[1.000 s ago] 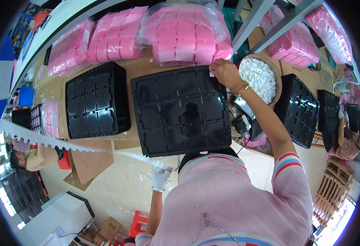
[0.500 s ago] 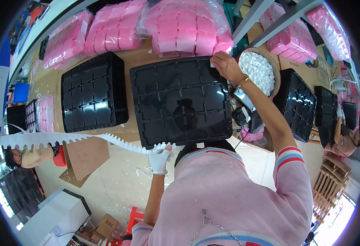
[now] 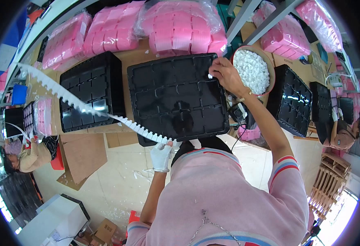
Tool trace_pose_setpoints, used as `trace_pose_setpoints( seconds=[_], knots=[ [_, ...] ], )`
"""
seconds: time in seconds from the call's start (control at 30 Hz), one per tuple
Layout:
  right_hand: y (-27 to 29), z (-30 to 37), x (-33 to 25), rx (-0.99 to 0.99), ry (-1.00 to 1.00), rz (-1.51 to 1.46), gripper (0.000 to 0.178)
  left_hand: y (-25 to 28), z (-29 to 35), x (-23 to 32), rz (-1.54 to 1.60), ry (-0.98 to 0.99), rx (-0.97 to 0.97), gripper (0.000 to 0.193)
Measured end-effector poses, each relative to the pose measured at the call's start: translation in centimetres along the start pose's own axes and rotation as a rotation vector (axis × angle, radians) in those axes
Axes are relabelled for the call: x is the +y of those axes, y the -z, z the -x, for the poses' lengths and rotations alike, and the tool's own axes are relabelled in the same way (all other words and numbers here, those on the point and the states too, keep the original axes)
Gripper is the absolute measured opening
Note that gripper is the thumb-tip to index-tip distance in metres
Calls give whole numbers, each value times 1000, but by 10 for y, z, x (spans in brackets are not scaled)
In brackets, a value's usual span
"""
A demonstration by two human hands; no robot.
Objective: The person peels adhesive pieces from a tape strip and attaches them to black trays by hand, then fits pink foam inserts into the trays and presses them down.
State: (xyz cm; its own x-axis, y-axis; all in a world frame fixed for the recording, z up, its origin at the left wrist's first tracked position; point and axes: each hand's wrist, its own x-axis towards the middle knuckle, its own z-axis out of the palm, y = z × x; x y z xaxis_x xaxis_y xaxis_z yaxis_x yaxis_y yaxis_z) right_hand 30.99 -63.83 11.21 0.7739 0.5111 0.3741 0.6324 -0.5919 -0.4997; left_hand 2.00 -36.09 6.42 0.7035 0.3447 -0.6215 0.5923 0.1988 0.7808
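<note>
In front of me lies a black plastic tray with a grid of shallow compartments. My left hand, in a white glove with a bare fingertip, is closed on one end of a long white toothed strip at the tray's near edge. The strip runs up and left across the tray's corner and over a second stack of black trays. My bare right hand is at the tray's far right corner, fingers pinched on a small white piece just over the compartment there.
A round tub full of small white pieces stands right of the tray. Plastic-wrapped pink bundles line the back. More black trays lie to the right. Co-workers sit at the left and right, and cardboard leans below the table's left part.
The strip's free end has swung upward, from level to slanting across the left tray stack. My right hand has shifted slightly down, and a white piece now shows at its fingertips.
</note>
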Motion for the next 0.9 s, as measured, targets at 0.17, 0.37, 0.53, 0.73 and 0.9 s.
trace_pose_setpoints(
  seconds=[0.17, 0.37, 0.53, 0.73, 0.9],
  knots=[
    [-16, -26, 38, 30, 61, 110, 9, 1, -2, -6, 23, 7, 10, 23],
    [-26, -40, 55, 1, 113, 204, 8, -1, -1, -2, 15, 24, 37, 20],
    [-30, -38, 59, -16, 104, 237, 5, 1, -5, -9, 10, 14, 48, 17],
    [-21, -44, 60, -106, 122, 276, 7, -1, -4, -7, 6, 12, 55, 12],
    [-21, -50, 60, -193, 144, 314, 11, -1, -5, -7, 12, 12, 54, 11]
  ],
)
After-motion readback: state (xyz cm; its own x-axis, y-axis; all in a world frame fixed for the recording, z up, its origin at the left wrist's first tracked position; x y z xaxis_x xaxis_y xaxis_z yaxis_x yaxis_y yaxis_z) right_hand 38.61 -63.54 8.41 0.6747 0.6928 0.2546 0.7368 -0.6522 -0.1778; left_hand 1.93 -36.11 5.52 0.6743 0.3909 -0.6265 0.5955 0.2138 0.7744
